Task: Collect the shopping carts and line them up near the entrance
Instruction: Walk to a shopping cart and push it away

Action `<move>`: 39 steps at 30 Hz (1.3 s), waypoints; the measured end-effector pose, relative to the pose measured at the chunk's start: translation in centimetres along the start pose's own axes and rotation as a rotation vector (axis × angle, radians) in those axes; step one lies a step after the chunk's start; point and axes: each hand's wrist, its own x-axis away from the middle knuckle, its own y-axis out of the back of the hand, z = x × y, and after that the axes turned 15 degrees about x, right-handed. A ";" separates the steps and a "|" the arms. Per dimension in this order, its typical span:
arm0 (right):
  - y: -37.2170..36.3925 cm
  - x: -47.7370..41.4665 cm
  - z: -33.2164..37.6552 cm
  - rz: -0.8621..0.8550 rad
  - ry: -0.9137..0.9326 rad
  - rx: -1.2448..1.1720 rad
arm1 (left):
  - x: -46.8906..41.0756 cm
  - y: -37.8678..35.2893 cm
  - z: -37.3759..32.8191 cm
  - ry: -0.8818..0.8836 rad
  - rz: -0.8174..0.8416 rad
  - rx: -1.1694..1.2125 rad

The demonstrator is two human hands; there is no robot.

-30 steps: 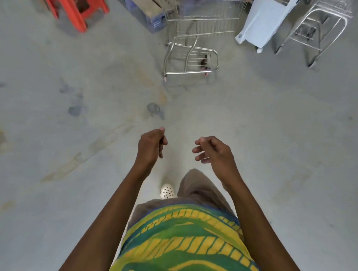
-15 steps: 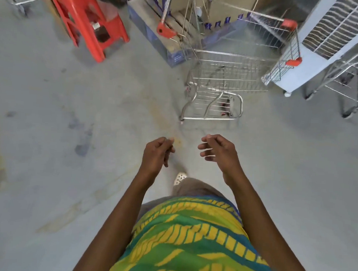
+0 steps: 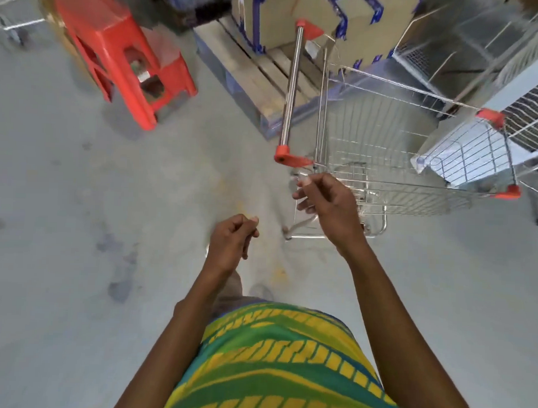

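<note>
Shopping cart (image 3: 370, 140) stands just ahead beside a wooden pallet (image 3: 251, 72), handle (image 3: 291, 91) side-on to the person. Right hand (image 3: 328, 206) hovers by the handle's near end, fingers loosely curled, empty; probably poised to grab. Left hand (image 3: 233, 239) lower, relaxed, empty. Floor (image 3: 79, 197): stained grey concrete. Red stool (image 3: 123, 61) and cardboard boxes (image 3: 298, 18) nearby.

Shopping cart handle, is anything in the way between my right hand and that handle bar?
Nothing visible does. The right hand hovers close to the near red end of the cart handle, with only open air between. The red stool and the pallet lie beyond it, not in that path.
</note>
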 end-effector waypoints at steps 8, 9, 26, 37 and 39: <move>-3.6 -13.7 6.5 -0.276 -0.034 0.027 | -19.7 2.1 -13.7 -0.133 0.317 -0.269; -4.1 -14.7 6.9 -0.295 -0.049 0.039 | -21.4 1.6 -15.0 -0.148 0.389 -0.310; -9.6 -32.3 3.8 -0.647 -0.604 0.335 | -45.5 -8.9 -21.5 -0.688 1.231 -0.924; -9.5 -33.1 4.7 -0.553 -0.919 0.451 | -54.3 -18.7 -20.8 -0.959 1.581 -1.447; -9.4 -32.3 5.0 -0.528 -1.053 0.452 | -54.5 -19.9 -21.2 -1.003 1.578 -1.579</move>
